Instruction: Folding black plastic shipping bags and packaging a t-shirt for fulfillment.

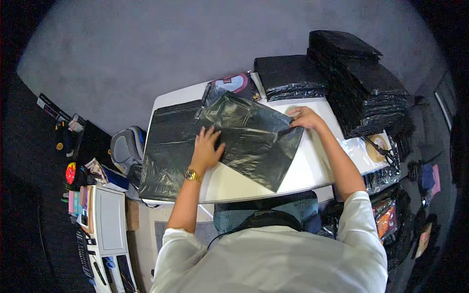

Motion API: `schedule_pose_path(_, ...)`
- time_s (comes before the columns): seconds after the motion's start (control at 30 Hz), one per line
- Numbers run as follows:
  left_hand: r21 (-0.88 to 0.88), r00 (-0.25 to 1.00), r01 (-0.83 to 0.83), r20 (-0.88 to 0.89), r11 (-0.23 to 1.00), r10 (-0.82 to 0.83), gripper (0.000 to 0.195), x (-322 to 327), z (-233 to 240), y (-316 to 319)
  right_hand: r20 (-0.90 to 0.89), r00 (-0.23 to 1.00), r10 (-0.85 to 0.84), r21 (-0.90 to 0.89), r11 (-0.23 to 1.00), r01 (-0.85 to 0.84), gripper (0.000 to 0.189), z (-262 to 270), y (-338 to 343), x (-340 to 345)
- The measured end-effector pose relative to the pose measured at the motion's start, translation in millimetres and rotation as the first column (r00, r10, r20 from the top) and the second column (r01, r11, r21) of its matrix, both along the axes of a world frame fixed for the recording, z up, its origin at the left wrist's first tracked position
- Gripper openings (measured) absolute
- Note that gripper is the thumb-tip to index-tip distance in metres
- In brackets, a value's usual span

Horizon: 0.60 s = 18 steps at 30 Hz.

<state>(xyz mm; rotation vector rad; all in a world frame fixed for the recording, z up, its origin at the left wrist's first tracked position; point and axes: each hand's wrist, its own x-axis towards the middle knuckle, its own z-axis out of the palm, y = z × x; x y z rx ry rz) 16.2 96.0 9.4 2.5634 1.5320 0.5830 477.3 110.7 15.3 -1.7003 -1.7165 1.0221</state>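
Note:
A black plastic bag (253,143) lies slanted across a white table (234,186), with one corner pointing at the near edge. My right hand (306,118) pinches this bag at its upper right corner. On the left, my left hand (208,148) rests with fingers spread where the bag meets a pile of flat black plastic bags (165,146). A gold-coloured watch (192,175) is on my left wrist. Beyond the slanted bag, a dark packet with a light blue and maroon design (234,83) is partly covered.
Stacks of folded black bags (289,75) and a taller heap (351,73) stand at the back right. Black-handled scissors (381,149) lie on a clear packet at right. A grey chair (126,146) and a white cabinet (110,219) are on the left.

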Motion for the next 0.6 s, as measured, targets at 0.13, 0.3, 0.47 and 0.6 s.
schedule_pose_path(0.13, 0.029, 0.997, -0.023, -0.077, 0.999, 0.025, 0.064, 5.6, -7.9, -49.1, 0.103, 0.959, -0.264, 0.207, 0.949, 0.239, 0.041, 10.0, 1.3, 3.5)
schedule_pose_path(0.3, -0.042, 0.98, -0.147, -0.145, 0.988, 0.14, 0.066, 34.7, 29.1, -115.1, 0.245, 0.913, -0.326, 0.677, 0.731, 0.08, 0.04, 16.8, -28.3, -56.2)
schedule_pose_path(0.47, -0.002, 0.996, 0.001, -0.091, 1.0, -0.001, 0.077, 49.5, 30.9, -104.8, 0.404, 0.914, -0.023, 0.474, 0.86, -0.188, 0.067, 21.4, -102.7, -142.4)
schedule_pose_path(0.6, -0.025, 0.984, 0.144, -0.106, 0.989, -0.145, 0.081, 51.5, 1.3, -80.2, 0.561, 0.825, 0.065, 0.294, 0.916, -0.272, 0.073, -2.6, -113.3, -160.9)
